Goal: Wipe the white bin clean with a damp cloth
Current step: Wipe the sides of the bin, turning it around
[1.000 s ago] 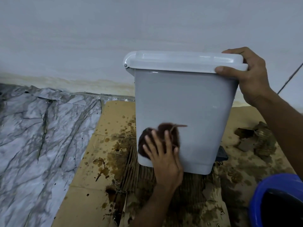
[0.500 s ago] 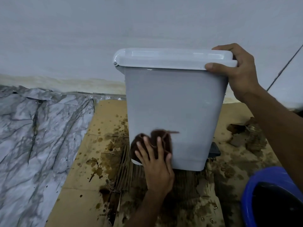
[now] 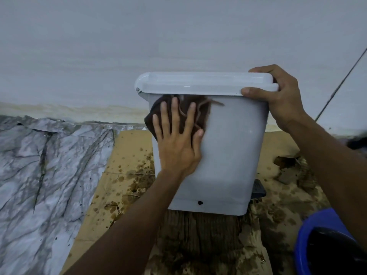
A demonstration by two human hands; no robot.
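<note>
Cardboard (image 3: pixel 123 155) (tan, flat, blotched with wet brown stains) lies under the white plastic pedal bin (image 3: pixel 228 155), whose black pedal (image 3: pixel 258 188) shows at its lower right. The left hand (image 3: pixel 176 151), fingers straight and spread, presses a dark brown frayed cloth (image 3: pixel 203 111) flat against the bin's upper left face just under the closed white lid (image 3: pixel 198 82) — the right hand (image 3: pixel 282 100) grips that lid's right end, fingers curled over the top, thumb on the front edge. A blue plastic bucket (image 3: pixel 317 219) sits right of the bin, a grey-veined marble-pattern sheet (image 3: pixel 49 165) left of it.
</note>
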